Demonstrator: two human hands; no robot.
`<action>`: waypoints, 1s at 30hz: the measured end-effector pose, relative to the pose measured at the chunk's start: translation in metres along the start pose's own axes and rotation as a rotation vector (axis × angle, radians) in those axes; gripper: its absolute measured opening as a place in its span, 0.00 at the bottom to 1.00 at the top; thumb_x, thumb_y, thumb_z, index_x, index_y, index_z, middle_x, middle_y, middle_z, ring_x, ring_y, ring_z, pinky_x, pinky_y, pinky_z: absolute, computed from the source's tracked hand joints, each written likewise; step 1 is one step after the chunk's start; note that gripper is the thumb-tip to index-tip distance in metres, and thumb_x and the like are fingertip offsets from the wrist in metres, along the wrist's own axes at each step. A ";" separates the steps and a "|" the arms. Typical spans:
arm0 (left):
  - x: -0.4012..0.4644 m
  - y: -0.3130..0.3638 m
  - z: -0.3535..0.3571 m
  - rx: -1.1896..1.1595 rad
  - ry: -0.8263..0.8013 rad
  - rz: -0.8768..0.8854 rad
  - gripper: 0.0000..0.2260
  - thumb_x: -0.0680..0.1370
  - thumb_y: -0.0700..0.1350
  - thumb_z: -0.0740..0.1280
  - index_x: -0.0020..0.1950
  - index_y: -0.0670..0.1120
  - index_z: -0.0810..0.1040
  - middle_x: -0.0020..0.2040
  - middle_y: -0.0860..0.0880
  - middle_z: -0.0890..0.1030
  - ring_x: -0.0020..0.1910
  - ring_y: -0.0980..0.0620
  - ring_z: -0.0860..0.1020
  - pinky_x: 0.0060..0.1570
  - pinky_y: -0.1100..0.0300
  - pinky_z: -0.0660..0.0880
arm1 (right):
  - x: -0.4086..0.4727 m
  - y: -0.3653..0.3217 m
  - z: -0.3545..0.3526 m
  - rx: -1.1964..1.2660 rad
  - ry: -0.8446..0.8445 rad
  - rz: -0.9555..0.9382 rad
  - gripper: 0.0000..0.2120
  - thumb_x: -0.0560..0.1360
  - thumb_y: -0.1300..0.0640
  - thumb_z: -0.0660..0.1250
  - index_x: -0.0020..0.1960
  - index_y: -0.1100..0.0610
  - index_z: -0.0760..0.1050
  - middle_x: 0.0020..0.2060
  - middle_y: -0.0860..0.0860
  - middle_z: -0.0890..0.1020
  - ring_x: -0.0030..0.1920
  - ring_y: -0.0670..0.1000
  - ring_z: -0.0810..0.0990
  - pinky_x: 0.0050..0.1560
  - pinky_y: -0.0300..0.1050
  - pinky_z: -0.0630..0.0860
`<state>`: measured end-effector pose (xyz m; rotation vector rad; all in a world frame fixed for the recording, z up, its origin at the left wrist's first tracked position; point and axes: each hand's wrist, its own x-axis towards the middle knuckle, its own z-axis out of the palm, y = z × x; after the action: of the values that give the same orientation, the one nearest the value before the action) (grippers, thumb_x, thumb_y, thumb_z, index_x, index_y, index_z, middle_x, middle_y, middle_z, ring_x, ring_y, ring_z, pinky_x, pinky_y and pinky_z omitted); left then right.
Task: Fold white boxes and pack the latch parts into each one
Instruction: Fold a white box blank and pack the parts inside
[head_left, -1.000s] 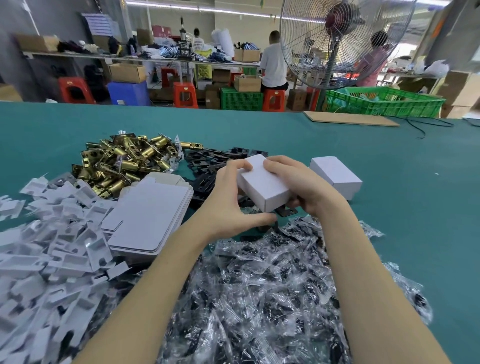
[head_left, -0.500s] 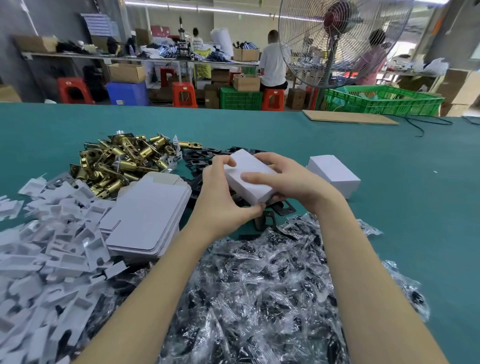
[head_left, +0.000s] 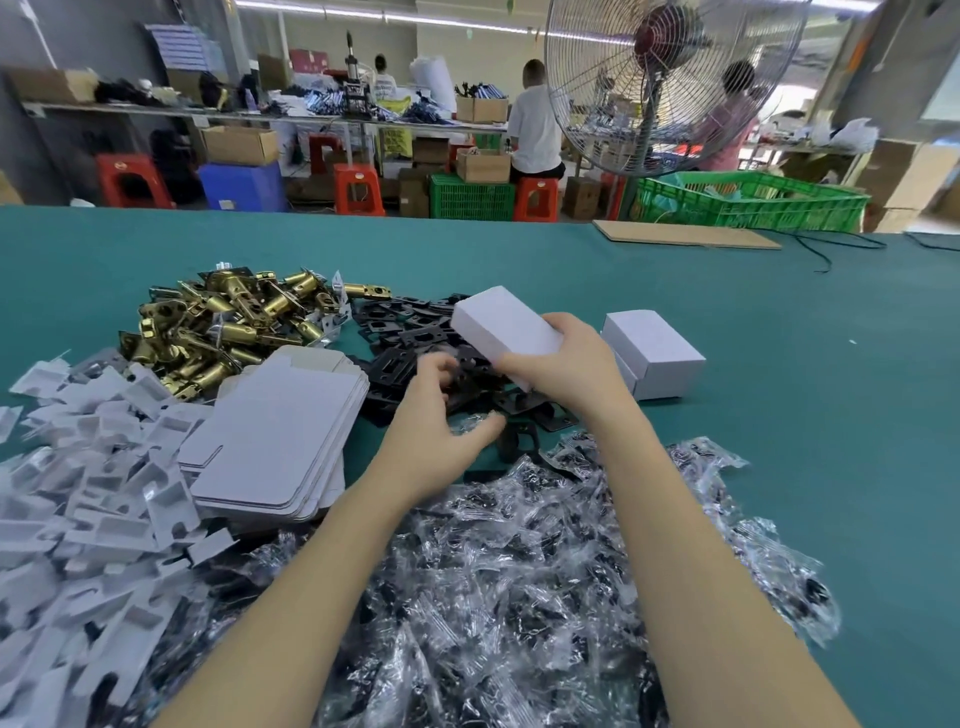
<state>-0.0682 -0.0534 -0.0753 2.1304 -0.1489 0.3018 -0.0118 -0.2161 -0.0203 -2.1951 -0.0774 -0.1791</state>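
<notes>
— Left hand (head_left: 441, 441) has let go of the box (head_left: 506, 327) since a moment ago and dropped toward the black plates (head_left: 415, 343)?

— Yes. Its fingers are blurred, loosely curled above the plates; I can't tell whether they hold anything. The right hand (head_left: 566, 369) alone grips the closed box by its near end, raised over the plates.

— Open room?

— Bare green table (head_left: 779, 364) to the right and toward the far edge. A second box (head_left: 652, 353) sits just right of the right hand.

— And the crowded side?

— Brass latches (head_left: 228, 322) far left, flat blanks (head_left: 280, 441) beside the left forearm, white inserts (head_left: 78, 467) at the left edge, bagged parts (head_left: 519, 597) along the near edge under both arms.
</notes>
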 end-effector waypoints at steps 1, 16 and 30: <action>0.000 -0.003 0.000 0.086 -0.061 -0.004 0.24 0.76 0.53 0.74 0.66 0.51 0.68 0.65 0.53 0.70 0.64 0.54 0.72 0.59 0.62 0.66 | 0.002 0.004 -0.004 0.019 0.025 0.026 0.33 0.69 0.47 0.77 0.71 0.53 0.72 0.58 0.48 0.76 0.56 0.52 0.76 0.39 0.40 0.72; 0.001 -0.008 0.000 0.147 -0.179 -0.022 0.09 0.79 0.54 0.71 0.55 0.53 0.77 0.65 0.59 0.67 0.63 0.61 0.67 0.62 0.61 0.61 | 0.007 0.069 -0.068 -0.048 0.484 0.230 0.41 0.70 0.50 0.78 0.77 0.54 0.63 0.70 0.58 0.70 0.71 0.61 0.68 0.67 0.56 0.70; 0.001 -0.009 0.000 0.149 -0.176 -0.021 0.08 0.79 0.55 0.71 0.54 0.54 0.77 0.64 0.59 0.67 0.63 0.62 0.66 0.62 0.61 0.61 | 0.012 0.080 -0.063 -0.006 0.469 0.270 0.43 0.75 0.51 0.74 0.82 0.52 0.54 0.74 0.55 0.71 0.73 0.59 0.69 0.65 0.56 0.72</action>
<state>-0.0656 -0.0485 -0.0821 2.3045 -0.2116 0.1160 0.0031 -0.3143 -0.0452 -2.0899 0.4770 -0.5328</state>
